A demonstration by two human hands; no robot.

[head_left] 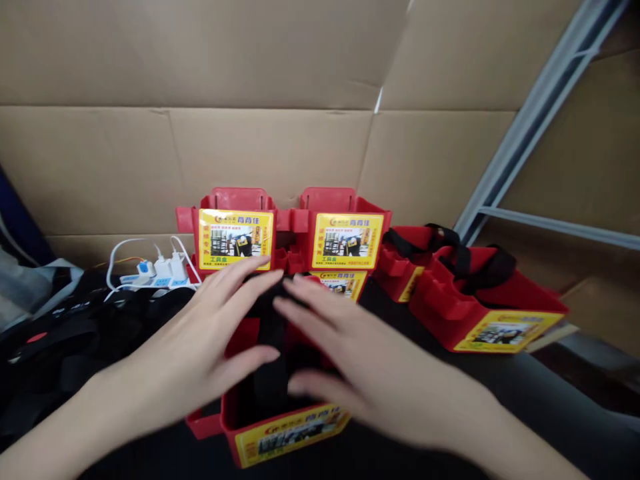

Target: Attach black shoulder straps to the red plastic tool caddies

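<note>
A red plastic tool box (229, 410) with a yellow label on its front is right below my hands. A black strap (271, 367) loops up out of it. My left hand (210, 333) hovers over the box's left side, fingers stretched forward and thumb apart. Over the right side is my right hand (355, 353), slightly blurred, with its fingers also extended and spread from the thumb. The fingertips of both hands come near the top of the strap. Whether they touch it I cannot tell. My hands hide much of the box's rim.
Behind stand red tool boxes (240, 200), some stacked. Two strapped red boxes (445, 307) sit to the right. Black straps (65, 353) are heaped at left near a power strip (165, 277) with chargers. Cardboard (270, 147) lines the back; a metal frame (530, 113) rises at right.
</note>
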